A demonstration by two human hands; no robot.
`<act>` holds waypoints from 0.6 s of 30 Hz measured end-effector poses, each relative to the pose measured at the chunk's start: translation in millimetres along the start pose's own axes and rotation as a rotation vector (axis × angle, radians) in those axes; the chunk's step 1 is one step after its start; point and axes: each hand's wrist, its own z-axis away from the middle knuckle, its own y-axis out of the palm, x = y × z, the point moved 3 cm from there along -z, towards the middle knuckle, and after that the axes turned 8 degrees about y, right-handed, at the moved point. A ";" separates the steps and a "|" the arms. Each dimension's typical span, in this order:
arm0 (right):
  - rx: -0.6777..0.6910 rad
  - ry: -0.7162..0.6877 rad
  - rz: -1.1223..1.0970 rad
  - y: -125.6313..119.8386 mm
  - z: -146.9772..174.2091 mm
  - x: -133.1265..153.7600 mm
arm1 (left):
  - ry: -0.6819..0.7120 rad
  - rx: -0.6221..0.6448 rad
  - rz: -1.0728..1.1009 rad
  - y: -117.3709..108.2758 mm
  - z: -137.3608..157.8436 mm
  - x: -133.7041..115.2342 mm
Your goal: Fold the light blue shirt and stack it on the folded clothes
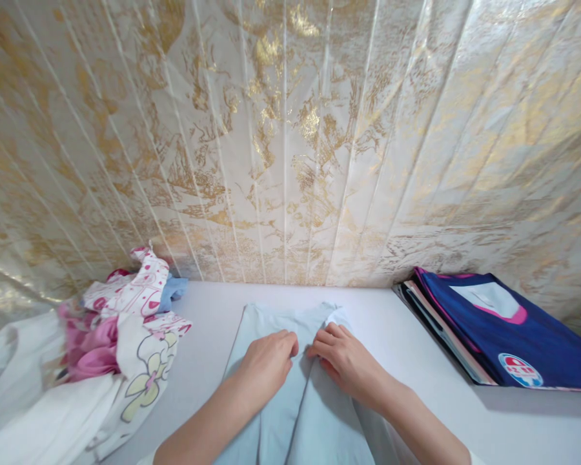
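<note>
Centrally, pale blue garment [281, 413]: spread on the white counter [213, 316], creased lengthwise, lower end out of view.
Left hand [270, 361]: over the garment's left half, fingers curled against the cloth; pinching or merely resting, impossible to judge.
Right hand [343, 358]: near the garment's upper right corner, fingers bent on the cloth; grip equally unclear.
Loose clothes pile [94, 349]: left of the garment, white, pink and printed pieces.
Folded navy stack [494, 332]: right of the garment, round badge [520, 369] on top.
Patterned backdrop [285, 161]: behind the garment, white and gold.
</note>
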 end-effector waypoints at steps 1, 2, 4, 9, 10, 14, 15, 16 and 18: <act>0.003 -0.003 0.001 -0.7 0.3 -0.1 | -0.001 0.001 0.000 0.4 0.0 0.4; 0.004 -0.004 0.000 -1.6 0.8 0.4 | -0.002 0.001 0.001 0.7 0.1 0.7; 0.000 -0.007 -0.010 -3.2 2.7 3.4 | 0.000 0.003 0.005 1.0 0.2 0.5; 0.030 -0.115 -0.123 -1.0 8.6 20.0 | 0.037 -0.013 0.029 1.7 0.4 -4.7; 0.040 -0.128 -0.139 -1.3 9.8 22.7 | 0.047 -0.020 0.035 1.5 0.5 -6.1; 0.056 -0.105 -0.145 -15.4 18.4 26.9 | 0.075 -0.051 0.052 -2.8 0.6 -11.6; 0.071 -0.087 -0.140 -20.8 21.6 26.9 | 0.080 -0.057 0.054 -4.3 0.1 -13.2; 0.094 -0.065 -0.133 -26.0 25.1 26.6 | 0.085 -0.060 0.055 -5.4 -0.9 -15.1; 0.150 -0.016 -0.116 -34.2 31.8 25.6 | 0.100 -0.057 0.057 -5.9 -4.2 -20.3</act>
